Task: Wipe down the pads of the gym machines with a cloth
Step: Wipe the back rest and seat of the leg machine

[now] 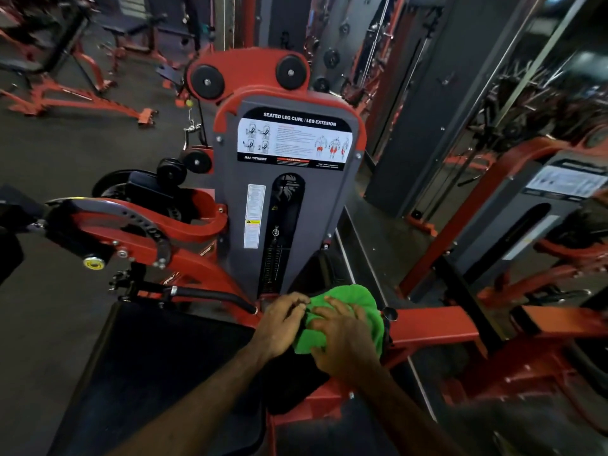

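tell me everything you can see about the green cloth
The green cloth is bright green, soft and fuzzy-looking, like microfibre. It is bunched and crumpled, not spread flat. Both hands grip it: the left hand holds its left edge, the right hand lies over its middle with curled fingers. It sits at the foot of the weight-stack cover, beside the seat pad.

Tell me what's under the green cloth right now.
The green cloth is bunched in both hands, above the black seat pad's right edge and red frame. What's directly beneath is hidden.
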Available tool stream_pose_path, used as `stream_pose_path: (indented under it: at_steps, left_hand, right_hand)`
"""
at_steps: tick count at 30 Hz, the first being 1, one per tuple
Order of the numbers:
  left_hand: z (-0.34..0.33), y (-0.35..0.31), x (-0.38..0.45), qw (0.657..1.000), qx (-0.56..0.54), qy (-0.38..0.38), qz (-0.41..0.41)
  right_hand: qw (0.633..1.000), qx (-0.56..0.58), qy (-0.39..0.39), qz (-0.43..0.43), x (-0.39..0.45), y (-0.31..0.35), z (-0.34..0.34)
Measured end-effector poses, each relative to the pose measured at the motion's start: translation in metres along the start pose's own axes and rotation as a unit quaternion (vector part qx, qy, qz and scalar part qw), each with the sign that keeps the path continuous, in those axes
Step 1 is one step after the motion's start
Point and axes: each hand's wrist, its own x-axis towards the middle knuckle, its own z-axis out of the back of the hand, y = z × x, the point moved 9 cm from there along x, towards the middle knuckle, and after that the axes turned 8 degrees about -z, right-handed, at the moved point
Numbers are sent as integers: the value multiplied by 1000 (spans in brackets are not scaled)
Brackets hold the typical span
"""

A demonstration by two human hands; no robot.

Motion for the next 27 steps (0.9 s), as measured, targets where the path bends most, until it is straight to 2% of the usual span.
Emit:
stream_pose_path:
  at_steps: [3,5,9,11,16,19,23,27]
  left_hand:
    - [-1,0,-4,999,49,22,-3]
    - [2,0,-6,999,52,8,9]
    - [9,8,-8,997,31,-23,66]
    - [5,12,-9,997,11,-16,76]
    - [0,7,-6,993,-78,-36,78]
    - [-1,7,-1,990,-106,-54,82]
    - [-4,27,0,986,-76,-96,109]
    - [-20,63,-9,975,-129,-116,142]
  right_hand:
    - [1000,-1,8,-13,15,1,10]
    - [999,19,24,-45,24,0,14]
    - [995,17,47,-89,18,15,11]
    - [995,2,50,-87,13,20,12]
    - [992,66,27,-108,28,6,34]
    - [997,33,33,-68,37,5,34]
    - [996,-38,86,-12,42,7,20]
    - [983,-110,126,70,68,18,9]
